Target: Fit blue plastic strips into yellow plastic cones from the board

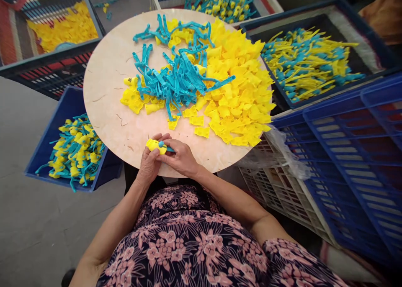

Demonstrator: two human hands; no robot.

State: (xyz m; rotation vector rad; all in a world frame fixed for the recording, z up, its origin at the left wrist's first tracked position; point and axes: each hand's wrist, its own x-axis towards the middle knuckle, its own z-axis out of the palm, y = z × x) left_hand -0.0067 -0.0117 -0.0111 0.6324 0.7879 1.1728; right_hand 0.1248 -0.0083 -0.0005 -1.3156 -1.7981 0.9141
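Observation:
Over the near edge of the round table [106,124], my left hand [149,163] is closed on a small yellow plastic piece [153,145]. My right hand [182,157] pinches a blue plastic piece [170,149], whose rounded end lies against the yellow one. Fingers hide part of both pieces. Beyond my hands, a heap of blue branched plastic pieces [182,80] lies mid-table. Yellow pieces [238,90] are spread thickly along the right side, and a few single ones [201,131] lie nearer to me.
A blue bin [47,140] at the left holds joined yellow-and-blue pieces. Crates with parts stand at the back left [47,63], the back [266,0] and the right [373,65]. Stacked blue crates [345,128] and a plastic bag [289,157] border the table's right side.

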